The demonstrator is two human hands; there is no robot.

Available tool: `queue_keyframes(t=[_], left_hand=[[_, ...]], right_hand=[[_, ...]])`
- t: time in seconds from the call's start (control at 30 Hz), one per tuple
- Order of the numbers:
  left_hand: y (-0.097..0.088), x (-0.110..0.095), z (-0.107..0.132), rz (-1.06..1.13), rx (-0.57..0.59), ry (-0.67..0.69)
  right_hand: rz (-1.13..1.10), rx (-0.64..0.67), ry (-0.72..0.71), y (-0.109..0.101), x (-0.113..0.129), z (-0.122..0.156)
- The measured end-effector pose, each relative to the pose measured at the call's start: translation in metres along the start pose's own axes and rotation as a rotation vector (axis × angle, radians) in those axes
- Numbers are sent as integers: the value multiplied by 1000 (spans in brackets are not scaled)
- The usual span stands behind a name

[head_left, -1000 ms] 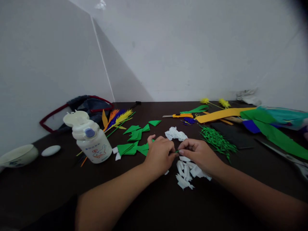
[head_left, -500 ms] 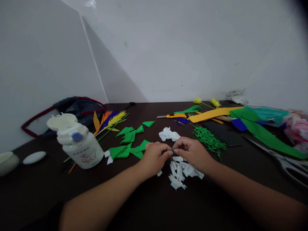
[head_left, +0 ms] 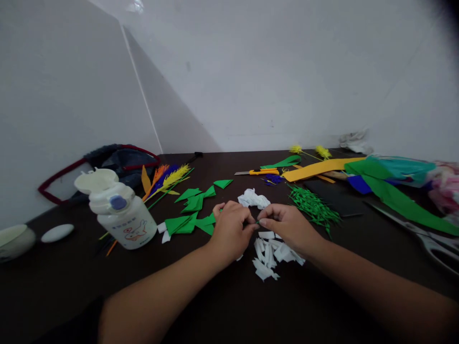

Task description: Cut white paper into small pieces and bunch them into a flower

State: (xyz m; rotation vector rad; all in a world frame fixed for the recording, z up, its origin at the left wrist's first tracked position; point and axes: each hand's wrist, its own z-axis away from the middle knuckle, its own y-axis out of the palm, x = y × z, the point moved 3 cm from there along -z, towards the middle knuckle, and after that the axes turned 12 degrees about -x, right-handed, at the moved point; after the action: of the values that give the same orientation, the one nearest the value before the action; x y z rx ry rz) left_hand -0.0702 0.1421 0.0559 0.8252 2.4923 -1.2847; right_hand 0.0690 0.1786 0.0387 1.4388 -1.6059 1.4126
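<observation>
Thumb and forefinger of my right hand [head_left: 287, 224] pinch a thin green strip [head_left: 257, 222], which looks like twisted crepe paper. My left hand [head_left: 233, 229] is closed at the strip's other end, its fingertips almost meeting those of the right. Most of the strip is hidden by the fingers. Just below lie torn white paper scraps [head_left: 267, 258]; a crumpled white tissue [head_left: 254, 198] sits beyond the hands. Folded green paper pieces [head_left: 181, 224] are left of my left hand. To the right is a heap of twisted green strips [head_left: 311, 208].
On the left stand a white bottle [head_left: 127, 220] with its lid up and paper feathers [head_left: 174, 177]. A utility knife [head_left: 263, 171] with its blade out lies at the back. Scissors [head_left: 419, 229] and a long green paper strip [head_left: 390, 200] occupy the right.
My left hand has turned slightly, its back rising and fingers spreading a little over the green pieces. The right hand keeps its pinch. The whole view has shifted slightly.
</observation>
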Motion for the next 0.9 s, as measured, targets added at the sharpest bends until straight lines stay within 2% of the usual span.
queue_keyframes(t=[0.1, 0.27, 0.47, 0.83, 0.9], left_hand=[[0, -1, 1, -27, -36, 19], [-1, 1, 2, -36, -63, 26], [-3, 4, 4, -46, -67, 37], [1, 6, 5, 6, -10, -3], [1, 5, 5, 46, 0, -26]], right_hand=[[16, -22, 5, 2, -1, 0], [163, -76, -35, 2, 3, 1], [211, -65, -97, 3, 8, 2], [390, -101, -276, 5, 13, 2], [401, -140, -269, 1, 13, 1]])
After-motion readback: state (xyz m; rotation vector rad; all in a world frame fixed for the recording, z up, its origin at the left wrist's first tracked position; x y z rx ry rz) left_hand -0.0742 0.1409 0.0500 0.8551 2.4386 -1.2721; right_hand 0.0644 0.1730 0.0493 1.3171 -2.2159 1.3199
